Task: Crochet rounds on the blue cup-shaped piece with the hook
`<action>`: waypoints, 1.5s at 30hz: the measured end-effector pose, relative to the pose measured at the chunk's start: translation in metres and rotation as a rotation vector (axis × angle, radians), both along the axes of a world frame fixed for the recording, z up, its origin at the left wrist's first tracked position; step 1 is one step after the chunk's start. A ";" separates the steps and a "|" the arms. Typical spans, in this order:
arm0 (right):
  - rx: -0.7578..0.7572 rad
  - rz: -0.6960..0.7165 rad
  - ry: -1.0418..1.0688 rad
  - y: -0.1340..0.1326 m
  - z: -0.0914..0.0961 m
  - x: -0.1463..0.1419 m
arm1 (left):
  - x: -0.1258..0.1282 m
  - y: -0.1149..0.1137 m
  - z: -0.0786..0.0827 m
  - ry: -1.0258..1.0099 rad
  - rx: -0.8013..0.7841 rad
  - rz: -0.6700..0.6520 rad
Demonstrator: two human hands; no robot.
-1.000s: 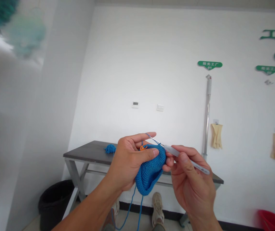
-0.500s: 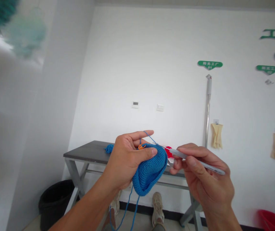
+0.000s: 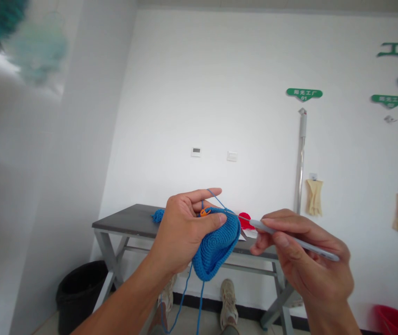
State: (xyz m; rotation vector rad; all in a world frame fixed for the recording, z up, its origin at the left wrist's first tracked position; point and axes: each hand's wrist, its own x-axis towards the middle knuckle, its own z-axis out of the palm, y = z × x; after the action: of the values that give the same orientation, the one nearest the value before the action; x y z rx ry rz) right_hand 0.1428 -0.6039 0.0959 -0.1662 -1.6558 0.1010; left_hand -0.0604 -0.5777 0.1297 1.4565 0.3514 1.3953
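Pinched between the thumb and fingers of my left hand (image 3: 185,228) is a blue crochet piece (image 3: 216,244), cupped in shape with a curled edge. Blue yarn (image 3: 216,197) runs over my raised left index finger down to the top edge of the piece. An orange stitch marker (image 3: 205,212) sits by that edge, near my left thumb. My right hand (image 3: 307,256) grips a grey-handled crochet hook (image 3: 296,239) like a pen. The hook's thin metal shaft reaches the top edge of the piece; its very tip is too small to make out. Two blue strands hang below.
Behind my hands stands a dark grey table (image 3: 125,218) with a blue yarn bundle (image 3: 157,215), a red round item (image 3: 245,220) and white paper (image 3: 251,233). A black bin (image 3: 80,288) is at lower left, a red tub (image 3: 394,321) at lower right. Gloves (image 3: 314,197) hang on the wall.
My right hand and the crochet hook have moved a little right and down, away from my left hand. The blue piece has shifted slightly; my left hand is nearly still.
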 end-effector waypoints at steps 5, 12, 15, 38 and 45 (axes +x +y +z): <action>0.032 -0.078 -0.022 -0.002 -0.003 -0.001 | 0.001 0.000 -0.001 0.030 0.044 0.041; 0.127 -0.252 -0.049 -0.010 -0.001 -0.006 | 0.002 -0.005 -0.001 0.069 0.126 0.155; 0.173 -0.315 -0.060 -0.013 -0.002 -0.008 | 0.004 -0.007 -0.001 0.062 0.169 0.220; 0.388 -0.594 0.025 0.006 -0.021 -0.043 | 0.016 -0.008 -0.010 -0.050 0.214 0.339; 0.148 -0.288 0.186 0.008 -0.020 -0.048 | 0.014 -0.005 -0.012 -0.139 0.128 0.106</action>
State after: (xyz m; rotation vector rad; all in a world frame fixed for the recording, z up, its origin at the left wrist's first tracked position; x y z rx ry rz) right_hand 0.0952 -0.5957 0.0755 -0.2722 -1.4320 -0.2183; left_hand -0.0465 -0.5826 0.1173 1.4514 0.2582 1.6202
